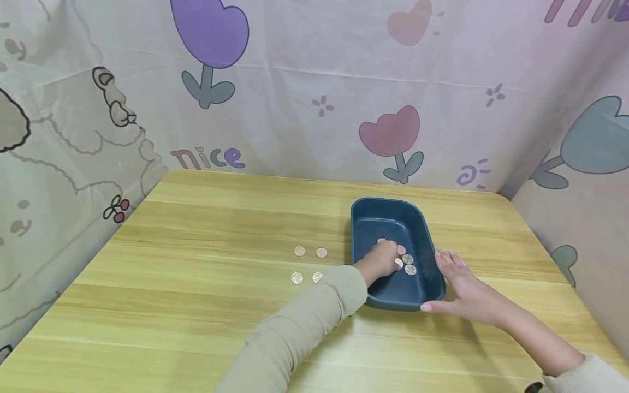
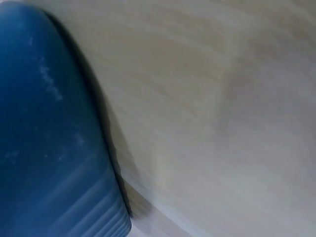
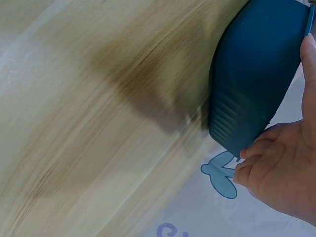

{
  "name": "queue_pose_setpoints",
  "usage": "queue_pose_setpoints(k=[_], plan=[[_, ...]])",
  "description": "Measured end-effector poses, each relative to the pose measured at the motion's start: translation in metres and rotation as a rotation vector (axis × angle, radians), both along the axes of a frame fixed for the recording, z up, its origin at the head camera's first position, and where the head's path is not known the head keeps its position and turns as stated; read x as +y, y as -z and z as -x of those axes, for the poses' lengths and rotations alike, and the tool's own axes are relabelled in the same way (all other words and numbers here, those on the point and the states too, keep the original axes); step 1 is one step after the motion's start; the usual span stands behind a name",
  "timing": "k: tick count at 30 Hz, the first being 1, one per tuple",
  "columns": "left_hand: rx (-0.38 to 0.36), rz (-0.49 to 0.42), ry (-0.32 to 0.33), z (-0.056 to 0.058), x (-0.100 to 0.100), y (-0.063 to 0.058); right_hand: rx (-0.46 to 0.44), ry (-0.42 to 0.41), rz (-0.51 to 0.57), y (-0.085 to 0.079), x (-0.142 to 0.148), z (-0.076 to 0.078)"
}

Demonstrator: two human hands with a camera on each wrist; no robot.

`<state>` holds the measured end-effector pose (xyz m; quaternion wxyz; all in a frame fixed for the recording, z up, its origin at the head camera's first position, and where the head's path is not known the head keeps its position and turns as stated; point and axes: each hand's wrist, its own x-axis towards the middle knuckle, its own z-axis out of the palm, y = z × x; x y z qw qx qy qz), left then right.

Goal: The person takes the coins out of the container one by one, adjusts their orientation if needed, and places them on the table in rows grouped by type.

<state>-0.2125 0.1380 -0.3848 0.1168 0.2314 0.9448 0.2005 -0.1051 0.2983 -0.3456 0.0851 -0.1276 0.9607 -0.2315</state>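
Note:
A dark blue rectangular tray [image 1: 377, 226] stands on the wooden table. My left hand [image 1: 380, 261] reaches over its left wall, fingers curled down among several coins [image 1: 410, 269] on the tray floor. One coin [image 1: 399, 264] shows right at the fingers; the fingertips are hidden, and I cannot tell if they pinch it. With straight fingers, my right hand [image 1: 462, 286] rests against the tray's right side, thumb at the near corner. The right wrist view shows that hand [image 3: 284, 170] beside the tray's ribbed outer wall [image 3: 247, 79]. Only the outer wall [image 2: 49, 128] and table appear in the left wrist view.
Left of the tray, two copper-coloured coins [image 1: 321, 252] lie in a row. Nearer are two paler coins [image 1: 297, 278], one partly covered by the left sleeve [image 1: 304, 322]. A printed curtain [image 1: 295, 109] hangs behind the table [image 1: 196, 234] and along both sides.

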Motion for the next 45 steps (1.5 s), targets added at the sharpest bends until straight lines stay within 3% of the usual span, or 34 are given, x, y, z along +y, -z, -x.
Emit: queue_pose_setpoints(k=[6,11,16,22,26,36,45], plan=[[-0.010,-0.014,-0.022,-0.003,-0.002,-0.004,0.001,0.001,0.006,0.000,0.000,0.000],[0.000,-0.098,0.000,-0.007,-0.006,-0.007,-0.005,0.001,0.018,0.000,0.000,-0.001],[0.009,-0.247,0.038,-0.010,-0.016,-0.012,-0.002,-0.005,0.013,-0.001,-0.001,0.000],[-0.061,-0.487,0.040,-0.014,-0.034,-0.018,-0.002,-0.011,0.009,0.000,-0.002,0.000],[-0.087,-0.593,0.043,-0.014,-0.043,-0.024,-0.006,-0.007,0.007,-0.001,-0.002,-0.001],[-0.128,-0.804,-0.034,-0.016,-0.060,-0.029,-0.014,0.004,0.000,-0.001,-0.002,-0.001],[-0.119,-0.900,-0.059,-0.016,-0.081,-0.027,-0.019,0.013,0.016,-0.002,-0.002,-0.002]])
